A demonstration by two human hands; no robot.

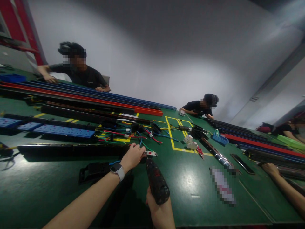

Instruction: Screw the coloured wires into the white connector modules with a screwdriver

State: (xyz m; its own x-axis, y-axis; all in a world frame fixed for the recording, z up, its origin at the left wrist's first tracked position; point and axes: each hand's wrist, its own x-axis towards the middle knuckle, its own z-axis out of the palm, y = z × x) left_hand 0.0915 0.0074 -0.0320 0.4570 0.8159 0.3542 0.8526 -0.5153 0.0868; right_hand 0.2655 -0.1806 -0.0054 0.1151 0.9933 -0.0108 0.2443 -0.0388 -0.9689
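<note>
In the head view, the left hand (132,158) pinches a small white rectangular block with a red mark (151,153) between its fingers over the dark green table (188,194), near the end of a long glossy black housing (71,152), seemingly to steady it. The right hand (152,204) grips a black pistol-shaped power driver (157,183), fingers mostly hidden behind it, its nose pointed toward the block, apparently for alignment; whether they touch is unclear.

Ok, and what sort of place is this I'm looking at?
Most likely an electrical assembly workshop. Blue sockets and loose wires lie on the green table, and the right hand holds a drill.
</note>
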